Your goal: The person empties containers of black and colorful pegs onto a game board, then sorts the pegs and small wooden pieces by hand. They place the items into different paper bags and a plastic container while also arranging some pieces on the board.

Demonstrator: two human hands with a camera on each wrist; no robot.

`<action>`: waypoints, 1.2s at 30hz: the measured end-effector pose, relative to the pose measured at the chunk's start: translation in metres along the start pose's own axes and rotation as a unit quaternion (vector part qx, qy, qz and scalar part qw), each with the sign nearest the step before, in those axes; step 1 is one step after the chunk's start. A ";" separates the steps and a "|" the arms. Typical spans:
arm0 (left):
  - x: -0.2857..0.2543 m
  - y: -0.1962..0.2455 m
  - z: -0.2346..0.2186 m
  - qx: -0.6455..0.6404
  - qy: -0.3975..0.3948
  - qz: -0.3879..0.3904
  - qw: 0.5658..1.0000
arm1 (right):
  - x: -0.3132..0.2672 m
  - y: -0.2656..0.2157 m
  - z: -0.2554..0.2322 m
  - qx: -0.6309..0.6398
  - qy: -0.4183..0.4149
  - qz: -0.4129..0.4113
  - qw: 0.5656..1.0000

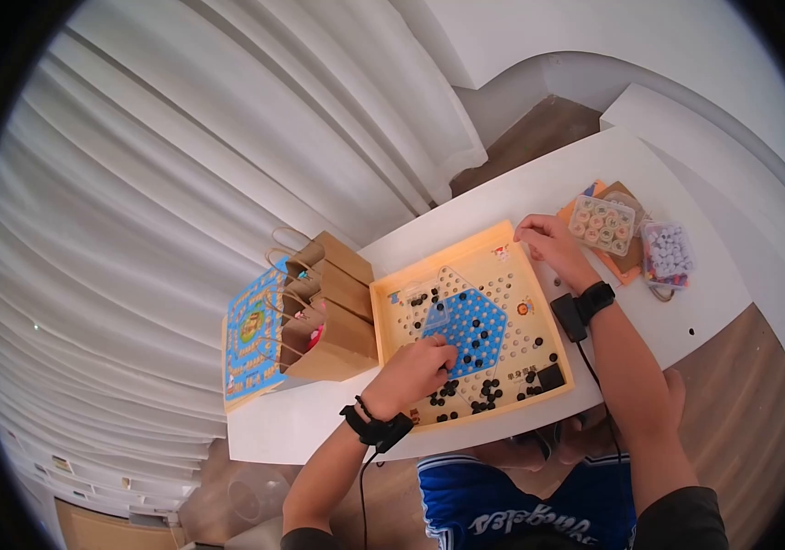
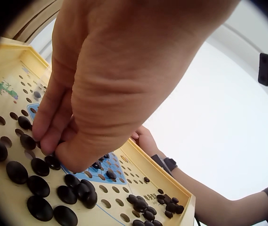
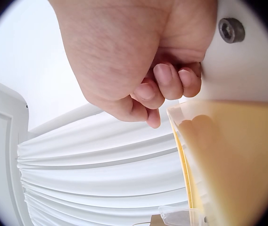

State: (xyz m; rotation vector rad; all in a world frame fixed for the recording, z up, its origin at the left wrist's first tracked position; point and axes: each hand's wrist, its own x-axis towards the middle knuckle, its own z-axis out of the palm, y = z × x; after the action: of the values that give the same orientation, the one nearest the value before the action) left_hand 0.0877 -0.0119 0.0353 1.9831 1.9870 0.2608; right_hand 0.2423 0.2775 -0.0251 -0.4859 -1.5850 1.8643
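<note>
My left hand (image 1: 418,368) reaches down onto a wooden game board (image 1: 383,307), palm low and fingers bent, over the blue printed hexagon (image 1: 492,323). In the left wrist view the thumb and fingertips (image 2: 68,160) come together among round black pieces (image 2: 39,165), one lying right at the tips; I cannot tell whether they pinch one. My right hand (image 1: 550,244) rests at the board's far right corner, its fingers (image 3: 169,84) loosely curled with nothing in them. Black pieces lie clustered along the near side and scattered over the holes.
Brown paper bags (image 1: 337,316) stand left of the board, beside a blue maze board (image 1: 255,316). A clear plastic box (image 1: 429,313) sits on the game board. On the right lie a box of round pale pieces (image 1: 603,225) and a box of white pieces (image 1: 669,252).
</note>
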 end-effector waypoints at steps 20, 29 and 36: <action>0.034 0.000 -0.029 -0.049 0.125 -0.004 0.991 | 0.000 -0.001 0.000 -0.001 0.007 -0.001 1.000; 0.040 0.010 0.008 -0.041 0.024 0.067 0.997 | 0.003 0.004 -0.002 0.003 -0.004 -0.005 1.000; 0.039 0.005 0.011 -0.056 0.021 0.059 0.996 | 0.002 0.004 -0.003 0.001 -0.003 -0.003 1.000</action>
State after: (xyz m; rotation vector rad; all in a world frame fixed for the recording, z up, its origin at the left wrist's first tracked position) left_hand 0.0974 0.0257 0.0227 2.0411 1.8396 0.4354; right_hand 0.2414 0.2805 -0.0291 -0.4755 -1.5866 1.8648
